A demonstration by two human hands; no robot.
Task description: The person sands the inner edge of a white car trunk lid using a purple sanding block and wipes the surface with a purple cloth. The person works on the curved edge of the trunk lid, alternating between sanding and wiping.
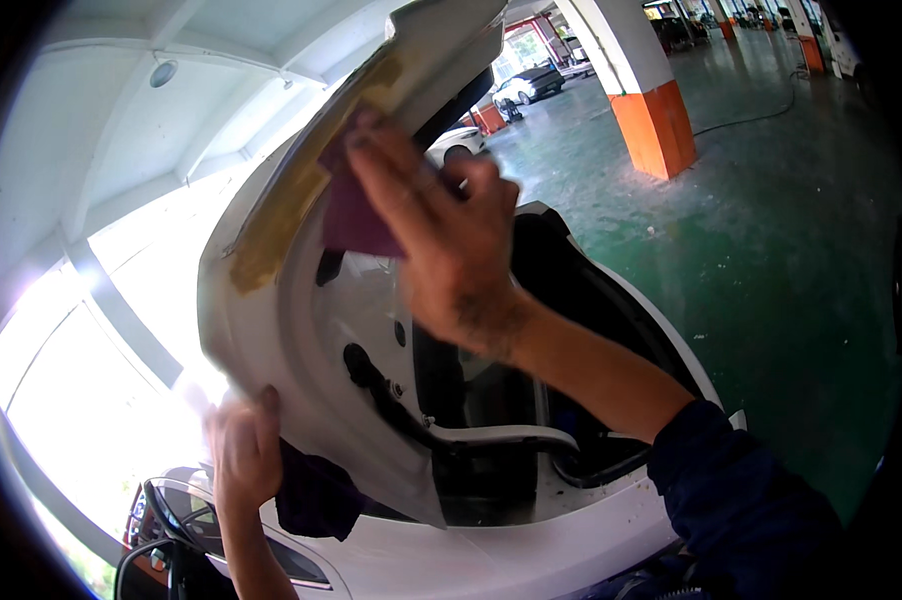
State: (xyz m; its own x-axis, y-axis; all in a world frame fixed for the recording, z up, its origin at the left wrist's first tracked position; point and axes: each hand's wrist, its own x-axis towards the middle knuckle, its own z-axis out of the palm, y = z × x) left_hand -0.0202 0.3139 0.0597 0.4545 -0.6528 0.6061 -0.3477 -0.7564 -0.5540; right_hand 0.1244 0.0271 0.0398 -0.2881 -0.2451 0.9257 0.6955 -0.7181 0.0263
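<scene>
A white car's trunk lid [261,330] stands raised, with a yellowish-brown filler patch [271,240] along its edge. My right hand [451,230] is closed on a purple sheet of sandpaper [359,215], over the inner side of the filler patch; motion blurs its fingers. Lower down, my left hand [243,450] is closed around the lid's bottom corner, thumb upward. A dark purple cloth-like piece [316,495] hangs right beside it; whether that hand also holds it, I cannot tell.
Below the lid lies the open trunk with its dark seal and a curved hinge arm [511,435]. An orange and white pillar [656,130] rises from the green floor [771,260]. Farther back stands a parked car [528,88]. A dark vehicle [161,560] is at the lower left.
</scene>
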